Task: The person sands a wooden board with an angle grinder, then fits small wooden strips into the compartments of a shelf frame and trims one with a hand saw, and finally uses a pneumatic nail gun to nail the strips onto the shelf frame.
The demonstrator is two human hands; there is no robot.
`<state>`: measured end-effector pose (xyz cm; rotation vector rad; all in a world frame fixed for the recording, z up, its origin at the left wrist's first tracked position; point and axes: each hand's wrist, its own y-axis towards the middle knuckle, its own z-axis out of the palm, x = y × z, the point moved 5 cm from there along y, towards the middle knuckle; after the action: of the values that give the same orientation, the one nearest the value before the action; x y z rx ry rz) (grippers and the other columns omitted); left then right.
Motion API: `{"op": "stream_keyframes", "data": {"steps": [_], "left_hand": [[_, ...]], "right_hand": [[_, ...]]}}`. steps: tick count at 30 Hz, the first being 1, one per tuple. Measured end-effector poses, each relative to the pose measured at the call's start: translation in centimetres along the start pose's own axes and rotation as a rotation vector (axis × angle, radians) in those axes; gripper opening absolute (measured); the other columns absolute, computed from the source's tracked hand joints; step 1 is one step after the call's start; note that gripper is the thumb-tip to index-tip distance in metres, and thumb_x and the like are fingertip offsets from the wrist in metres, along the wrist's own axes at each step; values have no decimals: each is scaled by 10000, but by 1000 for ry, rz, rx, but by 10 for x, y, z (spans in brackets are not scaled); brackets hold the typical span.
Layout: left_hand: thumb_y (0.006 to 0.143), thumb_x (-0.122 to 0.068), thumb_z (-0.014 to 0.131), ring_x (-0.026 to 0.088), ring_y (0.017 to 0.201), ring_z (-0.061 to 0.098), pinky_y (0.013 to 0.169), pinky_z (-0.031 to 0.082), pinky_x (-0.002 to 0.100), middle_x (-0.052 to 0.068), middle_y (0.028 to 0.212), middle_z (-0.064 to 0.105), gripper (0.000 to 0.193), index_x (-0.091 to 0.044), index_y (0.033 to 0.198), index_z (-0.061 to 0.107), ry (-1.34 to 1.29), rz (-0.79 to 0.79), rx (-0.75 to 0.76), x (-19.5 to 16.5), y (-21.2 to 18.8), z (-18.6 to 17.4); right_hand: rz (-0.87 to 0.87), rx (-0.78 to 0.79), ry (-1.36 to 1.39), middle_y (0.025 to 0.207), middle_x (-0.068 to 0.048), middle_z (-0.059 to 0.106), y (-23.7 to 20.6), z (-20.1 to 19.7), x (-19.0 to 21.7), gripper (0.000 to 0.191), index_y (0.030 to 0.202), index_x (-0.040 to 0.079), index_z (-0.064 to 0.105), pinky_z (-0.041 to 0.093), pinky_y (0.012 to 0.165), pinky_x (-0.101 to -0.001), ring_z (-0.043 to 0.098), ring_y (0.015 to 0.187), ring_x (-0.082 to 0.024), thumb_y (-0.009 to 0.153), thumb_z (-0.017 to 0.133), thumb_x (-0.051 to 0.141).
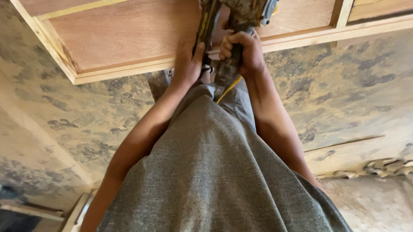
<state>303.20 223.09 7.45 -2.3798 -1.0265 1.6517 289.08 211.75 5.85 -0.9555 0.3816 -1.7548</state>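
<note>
We've got the nail gun (240, 12) up top-centre, nose over the plywood frame (127, 35). Our right hand (243, 51) is closed round its grip; left hand (187, 65) is wrapped on the magazine side, fingers hidden. Dusty floor (354, 89) below, w/ wood scraps (387, 167) on the right.

Grey shirt (213, 175) covers body, fills bottom middle of view. Cloth rough, speckled, light and dark grey threads mixed. Faint yellow-brown dust marks on front. Soft folds run up toward chest. Short sleeves, ends out of view. Both arms bare from upper arm down. No watch, no ring, no glove on left hand (187, 65). Same for right hand (245, 51): bare fingers, bare wrist. Arms slim, long. Grey trouser cloth (234, 96) shows just past shirt edge, between arms.
</note>
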Motion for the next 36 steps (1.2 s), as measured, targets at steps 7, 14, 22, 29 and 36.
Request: {"op": "stream_keyframes", "data": {"steps": [7, 14, 22, 29, 36], "left_hand": [[1045, -331, 423, 229, 994, 681, 877, 540, 388, 89, 1099, 710, 360, -81, 1129, 667, -952, -473, -140, 36, -21, 11], [1185, -387, 584, 195, 951, 643, 728, 477, 297, 140, 1122, 589, 445, 49, 1267, 556, -1238, -426, -72, 63, -57, -23], [1003, -420, 527, 193, 992, 693, 831, 561, 346, 113, 1248, 698, 488, -67, 1332, 601, -1086, -495, -48, 73, -90, -56], [1025, -380, 541, 198, 985, 690, 836, 552, 343, 114, 1200, 711, 442, -53, 1309, 633, -1117, -446, -15, 70, -93, -66], [1012, -358, 568, 180, 921, 731, 771, 564, 311, 91, 1134, 750, 388, -66, 1248, 666, -981, -350, 99, 64, -88, -47]], "right_hand": [[-126, -99, -1772, 883, -224, 732, -14, 86, 6, 307, 1058, -4, 666, 577, 738, -481, 715, 828, -380, 853, 745, 211], [-100, -63, -2279, 992, -226, 733, 2, 138, -25, 405, 1142, -57, 551, 599, 742, -471, 740, 909, -373, 812, 711, 115], [-212, -246, -2354, 947, -230, 741, 7, 157, -42, 212, 1032, -14, 560, 607, 759, -444, 751, 907, -363, 858, 661, 51], [-252, -296, -2409, 936, -229, 744, 2, 183, -43, 183, 1013, -11, 570, 608, 754, -449, 754, 901, -362, 877, 659, 72], [-236, -213, -2034, 1011, -276, 709, -63, 154, -2, 564, 1330, 8, 524, 554, 803, -522, 685, 929, -453, 801, 702, 91]]}}
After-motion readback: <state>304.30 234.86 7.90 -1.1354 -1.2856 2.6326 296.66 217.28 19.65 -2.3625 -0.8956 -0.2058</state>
